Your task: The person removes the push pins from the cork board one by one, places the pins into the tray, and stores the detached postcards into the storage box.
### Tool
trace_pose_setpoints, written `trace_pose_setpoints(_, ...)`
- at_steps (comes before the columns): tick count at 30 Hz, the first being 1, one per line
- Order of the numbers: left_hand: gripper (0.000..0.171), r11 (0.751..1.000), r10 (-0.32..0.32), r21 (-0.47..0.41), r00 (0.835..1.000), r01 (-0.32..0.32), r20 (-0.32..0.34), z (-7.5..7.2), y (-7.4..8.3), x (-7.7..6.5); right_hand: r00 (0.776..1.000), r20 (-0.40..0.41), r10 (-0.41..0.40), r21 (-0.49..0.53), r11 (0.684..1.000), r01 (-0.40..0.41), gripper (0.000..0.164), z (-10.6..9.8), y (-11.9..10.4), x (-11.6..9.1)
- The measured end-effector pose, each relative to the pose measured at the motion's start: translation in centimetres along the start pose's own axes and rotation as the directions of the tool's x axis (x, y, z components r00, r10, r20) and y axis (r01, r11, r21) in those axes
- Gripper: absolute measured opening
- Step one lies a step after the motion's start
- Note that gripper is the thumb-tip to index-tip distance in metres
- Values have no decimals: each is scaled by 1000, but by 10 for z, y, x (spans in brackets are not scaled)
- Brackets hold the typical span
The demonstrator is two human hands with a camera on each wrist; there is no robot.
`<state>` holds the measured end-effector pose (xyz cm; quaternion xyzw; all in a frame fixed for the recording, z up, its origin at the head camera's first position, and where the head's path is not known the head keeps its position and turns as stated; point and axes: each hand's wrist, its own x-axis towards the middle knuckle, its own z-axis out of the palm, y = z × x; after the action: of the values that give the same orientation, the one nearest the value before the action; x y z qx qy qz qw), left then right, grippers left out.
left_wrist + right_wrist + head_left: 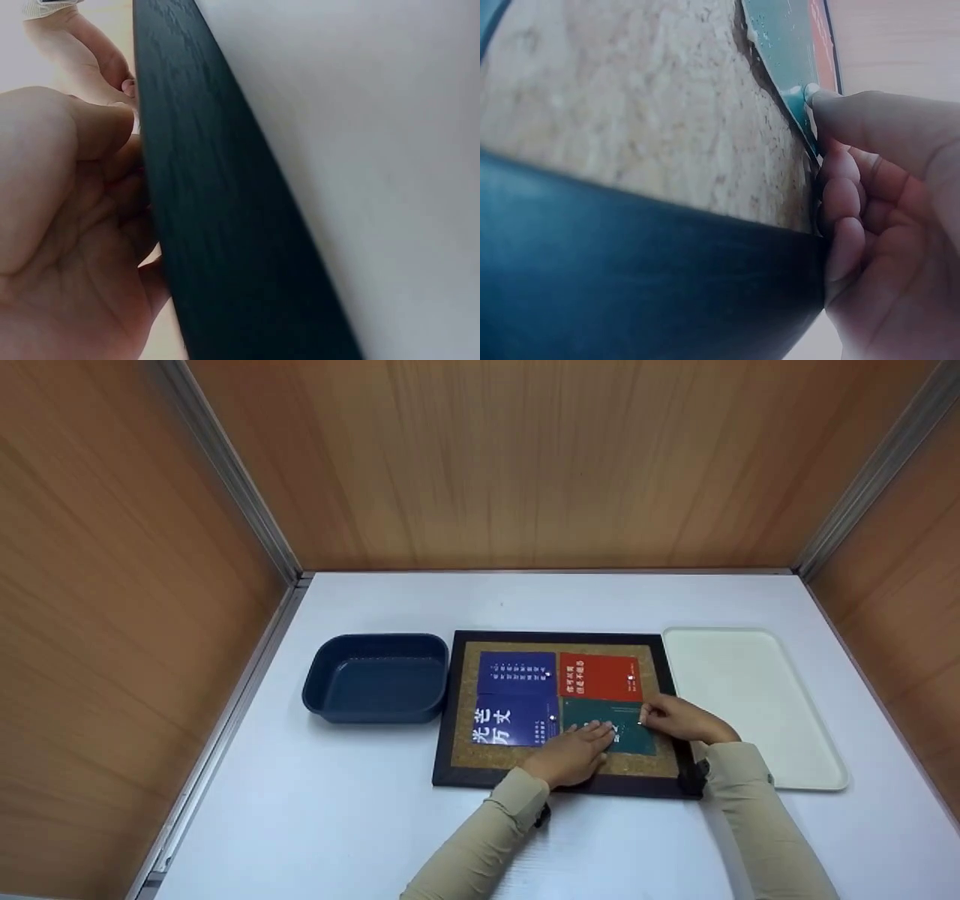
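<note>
A green card (pixel 631 739) with white print lies on the cork board (pixel 517 757) at its lower right. My left hand (pixel 571 754) rests on that card, fingers laid out across it. At the card's right edge my right hand (pixel 679 718) pinches a small pale push pin (pixel 811 91) between thumb and curled fingers, against the card. Whether its point is in the cork is hidden. Above the green card is a red card (pixel 600 675). Two blue cards, an upper one (pixel 517 664) and a lower one (pixel 517 727), lie to the left. Small pins show on these three cards.
A dark blue dish (pixel 375 690) stands left of the board. To the right lies a white tray (pixel 757 705), partly beneath my right forearm. The board's dark frame (pixel 444 757) borders the cork. Wooden panels (pixel 555 465) enclose the white table (pixel 315 810) behind and at both sides.
</note>
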<state>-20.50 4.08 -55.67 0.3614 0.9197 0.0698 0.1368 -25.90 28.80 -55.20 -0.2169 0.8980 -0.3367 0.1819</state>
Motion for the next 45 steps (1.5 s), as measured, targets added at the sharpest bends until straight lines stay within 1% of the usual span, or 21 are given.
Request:
trace_pose_setpoints(4, 49, 1000, -5, 1, 1000, 5, 3, 0, 0, 0, 1000, -3, 3, 12, 1000, -3, 14, 0, 0, -2)
trace_pose_setpoints(13, 49, 1000, 9, -1, 1000, -9, -8, 1, -1, 1, 1000, -12, 24, 33, 999, -23, 13, 1, 4, -2)
trace_pose_setpoints(17, 49, 1000, 4, -2, 1000, -4, -8, 1, 0, 1, 999, -8, 35, 49, 998, -34, 12, 1, 6, -2)
trace_pose_setpoints(24, 49, 1000, -1, -18, 1000, 1, -2, 0, 1, 0, 999, 15, 30, 67, 997, -31, 13, -1, 5, -2)
trace_pose_setpoints(31, 48, 1000, -5, -4, 1000, 5, 18, -1, 0, 0, 997, 52, 52, 134, 989, -58, 18, -4, 3, -4)
trace_pose_setpoints(35, 48, 1000, -4, -7, 1000, 4, 20, -1, 0, 0, 997, 39, 73, 164, 983, -79, 20, -2, 4, -5)
trace_pose_setpoints(45, 49, 1000, 2, -22, 1000, -2, 17, -2, 0, 0, 996, -8, 93, 174, 981, -90, 20, 1, 10, -7)
